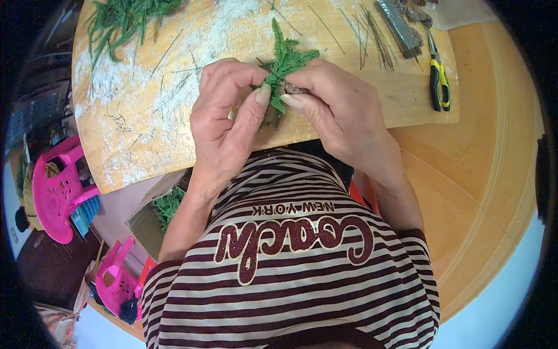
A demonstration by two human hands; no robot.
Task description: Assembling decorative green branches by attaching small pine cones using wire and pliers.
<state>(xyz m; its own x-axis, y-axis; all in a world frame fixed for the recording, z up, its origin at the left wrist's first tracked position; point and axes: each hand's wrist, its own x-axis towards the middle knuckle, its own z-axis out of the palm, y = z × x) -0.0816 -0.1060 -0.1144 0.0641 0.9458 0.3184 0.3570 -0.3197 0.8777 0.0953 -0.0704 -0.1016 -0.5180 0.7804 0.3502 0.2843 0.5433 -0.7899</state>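
A round wooden desk [476,174] carries a pale wooden board [139,134]. On the board lie thin wires [372,35], yellow-handled pliers [440,81], green sprigs [116,20] and white dust.

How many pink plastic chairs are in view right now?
2. One pink plastic chair stands at the far left beside the wooden board; the second pink plastic chair sits lower left, partly hidden. Others may be out of view.
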